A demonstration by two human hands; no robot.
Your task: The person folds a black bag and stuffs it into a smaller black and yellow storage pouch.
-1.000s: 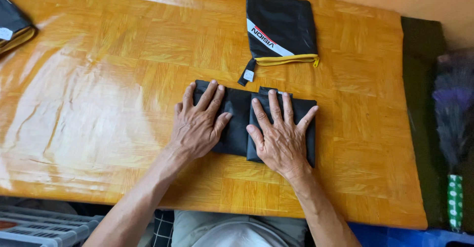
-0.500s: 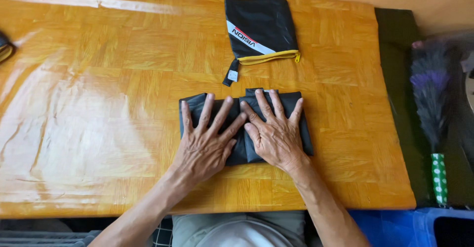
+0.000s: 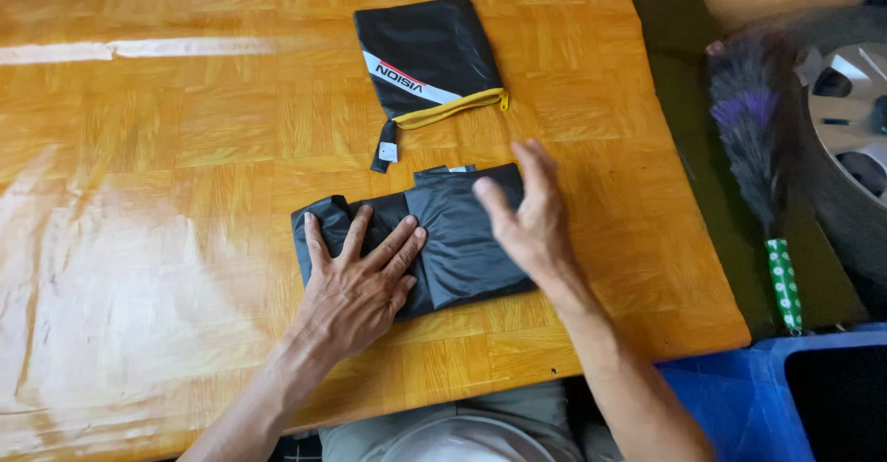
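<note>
A folded black fabric sheet (image 3: 462, 236) lies on the orange wooden table (image 3: 185, 148), near its front edge. My left hand (image 3: 356, 282) presses flat on the fabric's left half, fingers spread. My right hand (image 3: 527, 217) hovers just above the fabric's right end, fingers apart and holding nothing. A black pouch (image 3: 427, 55) with a yellow zipper edge and a white and red stripe lies beyond the fabric, a small strap with a white tag hanging from its near corner.
A purple and grey feather duster (image 3: 753, 139) with a green dotted handle lies on a dark strip off the table's right edge. A wheel hubcap (image 3: 850, 102) is at far right. A blue bin (image 3: 739, 397) stands at lower right.
My right hand has lifted off the fabric and shifted right. My left hand slid left and stays pressed down. The camera view has panned, so everything sits further left.
</note>
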